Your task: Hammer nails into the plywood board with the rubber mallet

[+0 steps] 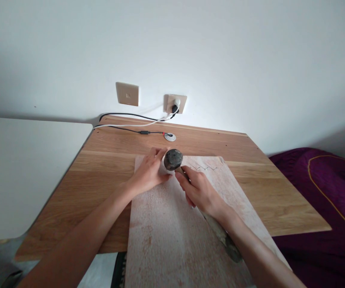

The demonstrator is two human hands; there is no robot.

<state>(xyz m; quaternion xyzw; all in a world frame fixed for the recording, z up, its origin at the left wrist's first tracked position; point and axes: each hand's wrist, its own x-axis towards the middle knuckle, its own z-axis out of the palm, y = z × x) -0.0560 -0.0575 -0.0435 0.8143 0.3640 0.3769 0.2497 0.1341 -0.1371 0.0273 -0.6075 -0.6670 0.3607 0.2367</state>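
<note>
My right hand (201,190) is closed around the handle of a hammer (173,159), near its dark, rounded head. The worn handle runs back under my right forearm towards me. Close on the left of the head is my left hand (151,168), its fingers and thumb curved in. The hammer head covers the fingertips, so what they hold cannot be made out. Both hands are over the far part of a whitish, worn wooden board (160,240). Several thin nails (206,168) stick up from the board just beyond my right hand.
The board lies on a wood-topped table (100,168). Cables (130,125) run along its back edge to a wall socket (175,104), past a round cable grommet (169,137). A white surface (25,172) adjoins at left; purple fabric (334,188) is at right.
</note>
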